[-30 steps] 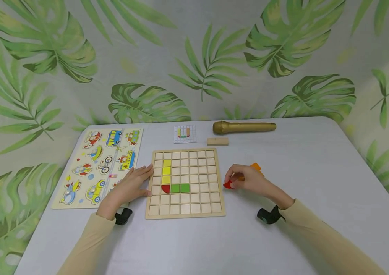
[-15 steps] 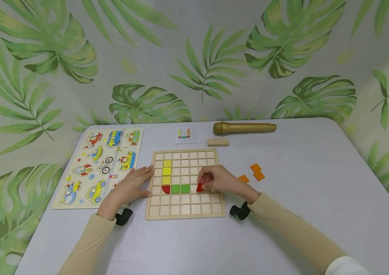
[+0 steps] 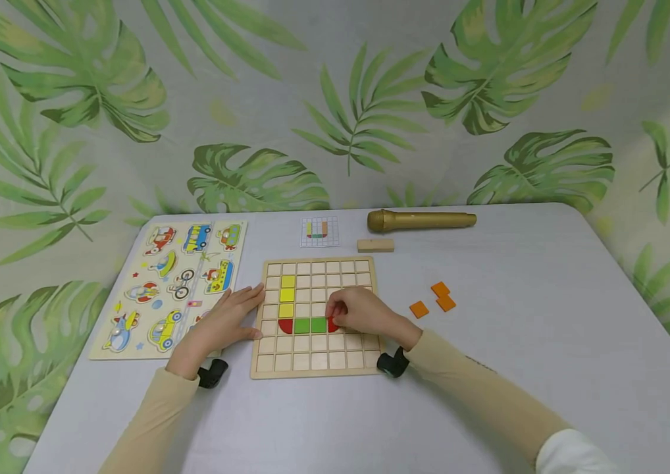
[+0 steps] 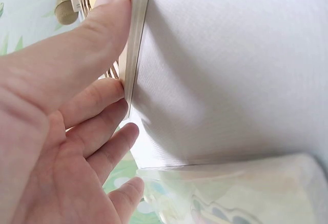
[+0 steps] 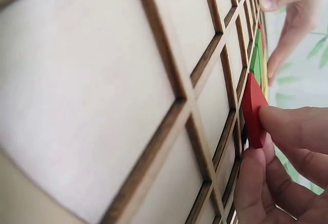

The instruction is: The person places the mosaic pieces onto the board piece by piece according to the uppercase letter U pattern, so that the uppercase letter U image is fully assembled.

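My right hand (image 3: 361, 311) pinches a red quarter-round tile (image 5: 254, 112) between thumb and fingers, at the cell just right of two green tiles (image 3: 310, 325) on the wooden grid board (image 3: 320, 374). In the right wrist view the tile stands slightly tilted out of its cell. Another red tile (image 3: 285, 326) lies left of the green ones, below a column of yellow tiles (image 3: 286, 295). My left hand (image 3: 220, 322) rests against the board's left edge with fingers spread; the left wrist view shows thumb and fingertips touching that edge.
Several orange tiles (image 3: 420, 309) lie right of the board. Behind it are a pattern card (image 3: 320, 232), a small wooden block (image 3: 375, 245) and a gold toy microphone (image 3: 420, 220). A vehicle puzzle board (image 3: 151, 322) lies at the left, partly under the left hand.
My right hand has carried the red tile leftward from beside the board to the cell next to the green tiles, uncovering the orange tiles. My left hand has stayed in place.
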Available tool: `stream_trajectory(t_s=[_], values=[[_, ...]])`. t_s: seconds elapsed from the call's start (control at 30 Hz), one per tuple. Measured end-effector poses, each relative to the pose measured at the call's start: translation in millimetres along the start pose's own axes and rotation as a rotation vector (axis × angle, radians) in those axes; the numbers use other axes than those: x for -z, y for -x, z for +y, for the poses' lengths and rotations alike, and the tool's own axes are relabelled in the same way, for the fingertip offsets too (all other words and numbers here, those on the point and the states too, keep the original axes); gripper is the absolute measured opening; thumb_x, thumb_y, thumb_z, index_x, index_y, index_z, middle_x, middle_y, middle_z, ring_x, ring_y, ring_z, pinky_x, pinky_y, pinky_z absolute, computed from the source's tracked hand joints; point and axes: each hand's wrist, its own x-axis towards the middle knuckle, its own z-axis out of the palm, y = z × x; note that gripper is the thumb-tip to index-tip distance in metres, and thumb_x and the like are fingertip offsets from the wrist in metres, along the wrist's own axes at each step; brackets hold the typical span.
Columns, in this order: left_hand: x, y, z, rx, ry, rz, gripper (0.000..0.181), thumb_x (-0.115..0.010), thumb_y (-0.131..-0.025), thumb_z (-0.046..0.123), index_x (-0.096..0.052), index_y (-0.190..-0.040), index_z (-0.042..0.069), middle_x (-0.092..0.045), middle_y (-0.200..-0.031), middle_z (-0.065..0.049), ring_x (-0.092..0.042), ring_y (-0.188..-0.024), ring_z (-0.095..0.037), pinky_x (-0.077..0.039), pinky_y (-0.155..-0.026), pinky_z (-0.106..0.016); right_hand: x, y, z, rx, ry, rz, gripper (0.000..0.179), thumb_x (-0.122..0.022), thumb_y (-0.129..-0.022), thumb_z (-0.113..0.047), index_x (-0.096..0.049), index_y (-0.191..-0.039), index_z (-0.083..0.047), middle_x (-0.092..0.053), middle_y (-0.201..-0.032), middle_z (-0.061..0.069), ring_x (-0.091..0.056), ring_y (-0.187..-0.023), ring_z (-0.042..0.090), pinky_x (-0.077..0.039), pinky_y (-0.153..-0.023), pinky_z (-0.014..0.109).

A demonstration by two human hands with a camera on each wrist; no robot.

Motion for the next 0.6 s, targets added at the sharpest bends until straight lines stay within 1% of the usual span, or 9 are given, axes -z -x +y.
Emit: stream_trajectory(t_s=[0.13,0.23,0.4,0.5,0.6], values=[[0.2,0.0,0.3,0.004,0.004,-0.002,0.081,-0.077,-0.08,0.024,-0.037,-0.144,-0.006,-0.029,-0.152,-0.019,-0.025,-0.138,-0.041,-0.011,-0.112,-0.059,-2,-0.5,0,0.011,0.069,0.004,0.012,-0.069,-0.082,0.001,-0.066,-0.082,-0.011,-0.055,-0.073,-0.007,-0.05,-0.069,0.01,-0.045,-0.06,0.021],[0.3,0.0,0.1,0.004,0.006,-0.003,0.081,-0.077,-0.08,0.024,-0.037,-0.144,-0.006,-0.028,-0.152,-0.019,-0.025,-0.138,-0.041,-0.01,-0.112,-0.059,-2,-0.2,0,0.03,0.073,0.008,0.012,-0.07,-0.082,0.0,-0.066,-0.082,-0.012,-0.055,-0.074,-0.007,-0.05,-0.069,0.01,-0.045,-0.061,0.022],[-0.1,0.2,-0.1,0.004,0.004,-0.002,0.081,-0.077,-0.08,0.024,-0.037,-0.144,-0.006,-0.028,-0.152,-0.019,-0.025,-0.138,-0.041,-0.011,-0.112,-0.059,0,1.1,3,0.039,-0.021,0.004,0.011,-0.069,-0.084,0.002,-0.066,-0.084,-0.009,-0.057,-0.074,-0.005,-0.052,-0.069,0.01,-0.047,-0.062,0.022],[-0.2,0.3,-0.1,0.001,0.001,0.002,0.081,-0.077,-0.08,0.024,-0.037,-0.144,-0.006,-0.029,-0.152,-0.019,-0.025,-0.138,-0.041,-0.011,-0.112,-0.06,2,2.8,7,0.049,-0.096,0.007,0.012,-0.067,-0.084,0.005,-0.066,-0.087,-0.006,-0.06,-0.077,-0.002,-0.053,-0.071,0.01,-0.049,-0.064,0.022],[-0.2,0.1,0.1,-0.001,0.0,0.003,0.081,-0.077,-0.08,0.024,-0.037,-0.144,-0.006,-0.029,-0.152,-0.019,-0.025,-0.137,-0.041,-0.011,-0.112,-0.06,7,6.3,11,0.055,-0.148,0.024,0.015,-0.064,-0.083,0.008,-0.066,-0.09,-0.004,-0.063,-0.082,0.0,-0.055,-0.074,0.011,-0.05,-0.068,0.023]])
